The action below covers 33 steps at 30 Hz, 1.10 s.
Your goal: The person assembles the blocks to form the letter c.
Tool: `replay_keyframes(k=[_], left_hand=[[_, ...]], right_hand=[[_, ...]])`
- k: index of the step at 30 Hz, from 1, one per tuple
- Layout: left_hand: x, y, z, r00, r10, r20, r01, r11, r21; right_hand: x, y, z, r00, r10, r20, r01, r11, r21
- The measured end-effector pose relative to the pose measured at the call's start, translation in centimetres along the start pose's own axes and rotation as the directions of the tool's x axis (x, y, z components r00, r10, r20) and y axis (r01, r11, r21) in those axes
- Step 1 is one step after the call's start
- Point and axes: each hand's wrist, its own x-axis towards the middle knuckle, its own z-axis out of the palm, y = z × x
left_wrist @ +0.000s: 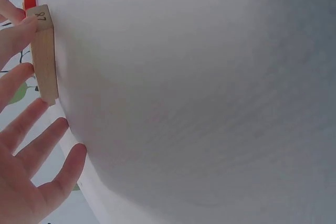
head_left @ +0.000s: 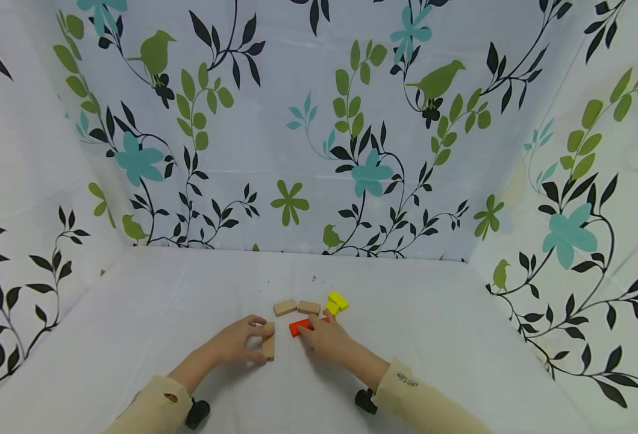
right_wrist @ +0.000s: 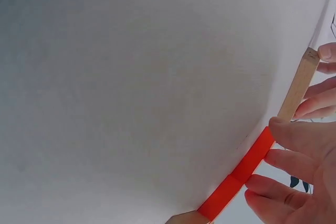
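In the head view the left hand [head_left: 241,342] holds a plain wooden block [head_left: 268,348] standing lengthwise away from the person, thumb at its near end and fingers at its far end. That block [left_wrist: 45,59] has dark writing on its end in the left wrist view. Just right of it, the right hand [head_left: 331,342] grips a red block [head_left: 299,328], partly covering it. From the right wrist, two red blocks [right_wrist: 218,198] show end to end, the thumb at one end and fingers along the back side. The left hand's outer fingers [left_wrist: 39,145] are spread.
Behind the hands lie two wooden blocks [head_left: 284,308] nearly end to end, with two yellow blocks [head_left: 338,300] to their right. A wooden block [right_wrist: 188,218] adjoins the red row's right end. White cloth [head_left: 432,337] covers the table; a patterned curtain [head_left: 308,157] rises behind.
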Motion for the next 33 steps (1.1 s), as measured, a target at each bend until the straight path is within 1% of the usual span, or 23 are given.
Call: replay_keyframes(k=[2,4,9,16,22,25,29,33], left_hand=[[-0.2,0.1,-0.1,0.999,0.034,0.008,-0.034,0.999,0.006],[-0.3,0.1,-0.1,0.998,0.055,0.011,-0.055,0.999,-0.001],[-0.6,0.1,0.1,0.999,0.054,0.006,-0.053,0.998,-0.034],[-0.6,0.3,0.2,0.996,0.091,-0.012,-0.091,0.996,0.005],[-0.6,0.2,0.6,0.998,0.069,-0.004,-0.069,0.998,0.004],[-0.7,0.1,0.7,0.998,0.058,-0.009,-0.058,0.998,0.009],[-0.8,0.2,0.6,0.998,0.064,-0.017,-0.063,0.998,0.015],[-0.9,0.2,0.5,0.997,0.081,-0.019,-0.081,0.997,0.009]], right_hand=[[-0.1,-0.2,0.0,1.000,0.002,-0.002,-0.002,1.000,-0.002],[-0.1,-0.4,0.0,1.000,0.005,-0.001,-0.005,1.000,0.008],[0.2,-0.6,-0.2,1.000,0.006,0.005,-0.006,1.000,0.020],[1.1,-0.8,0.1,1.000,0.014,-0.004,-0.014,1.000,0.013],[1.8,-1.1,0.2,1.000,-0.011,-0.012,0.012,0.998,0.057],[2.1,-1.3,0.1,1.000,-0.004,-0.003,0.004,0.995,0.100],[2.4,-1.4,-0.1,1.000,0.016,0.020,-0.019,0.987,0.157],[2.6,-1.4,-0.1,0.999,0.016,0.033,-0.022,0.983,0.181]])
